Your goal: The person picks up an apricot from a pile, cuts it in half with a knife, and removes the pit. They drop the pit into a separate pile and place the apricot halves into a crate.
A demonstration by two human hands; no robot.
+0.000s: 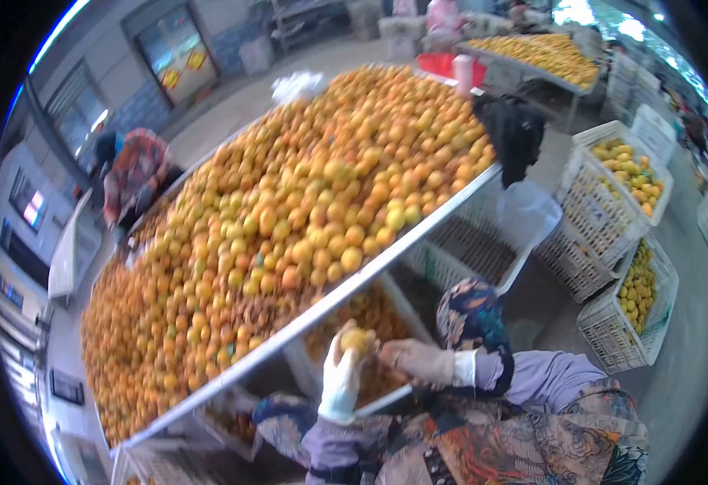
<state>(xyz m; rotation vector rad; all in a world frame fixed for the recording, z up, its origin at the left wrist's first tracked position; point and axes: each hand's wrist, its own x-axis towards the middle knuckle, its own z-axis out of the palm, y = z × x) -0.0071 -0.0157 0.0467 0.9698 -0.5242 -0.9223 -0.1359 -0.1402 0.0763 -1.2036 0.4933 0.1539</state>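
Note:
Below the near edge of a big table heaped with orange-yellow fruit, my left hand in a white glove holds one yellowish fruit between its fingers. My right hand, also gloved, is close beside that fruit on its right; its fingers are bent together, and what they hold, if anything, is too small to make out. Under both hands stands a crate with orange-brown bits in it.
White crates of fruit are stacked on the right, beside an empty-looking crate under the table edge. A black bag hangs at the table's corner. Another person sits at the far left side. A second fruit table stands behind.

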